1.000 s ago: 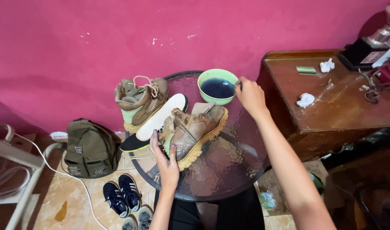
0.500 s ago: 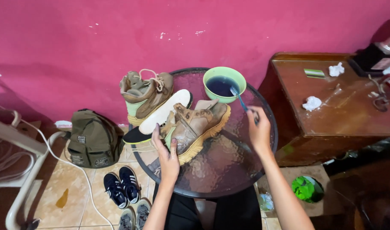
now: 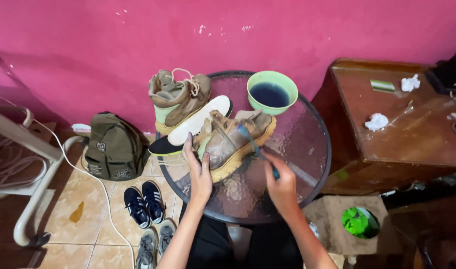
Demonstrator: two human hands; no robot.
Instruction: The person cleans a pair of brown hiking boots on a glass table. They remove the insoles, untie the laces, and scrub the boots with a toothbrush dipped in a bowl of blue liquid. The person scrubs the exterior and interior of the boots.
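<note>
head view, items listed relative to the round glass table (image 3: 307, 164).
- tan boot (image 3: 235, 142): lying on its side near the table's middle, sole edge toward the person.
- left hand (image 3: 199, 172): fingers spread flat, pressed against the boot's near end, not curled around it.
- right hand (image 3: 282, 185): closed around a blue brush (image 3: 255, 147); the bristle end appears to touch the boot's upper, though blur makes contact uncertain.
- second tan boot (image 3: 175, 97): upright at the table's far left edge, laces loose.
- white insole (image 3: 198, 121): between the two boots, over the table's left rim.
- green bowl (image 3: 272, 92): far side of the table, holding dark liquid.
- olive backpack (image 3: 113, 147): on the floor left of the table.
- dark sneakers (image 3: 144, 203): on the floor at the table's near left.
- wooden desk (image 3: 402, 139): right of the table.
</note>
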